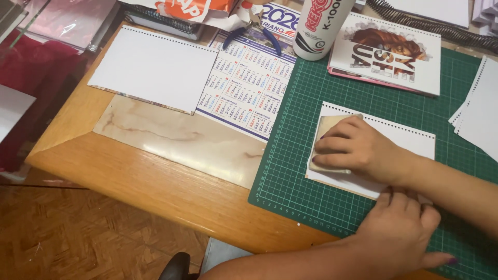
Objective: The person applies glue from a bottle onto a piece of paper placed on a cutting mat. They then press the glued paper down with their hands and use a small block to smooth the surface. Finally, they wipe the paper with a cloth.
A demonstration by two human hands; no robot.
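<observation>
Right hand [358, 148] presses a soft cloth pad [326, 136] flat on a thin punched white card [410, 139]; left hand [399, 228] flat, pins its near edge; probably light, bendable

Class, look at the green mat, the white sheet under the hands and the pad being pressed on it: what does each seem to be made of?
Green mat: probably rubbery plastic, matte, printed with a white grid. White sheet: stiff paper or card, matte, with a row of punched holes along its top edge. Pad: looks like soft beige cloth or sponge, slightly mottled; which one is unclear.
</observation>
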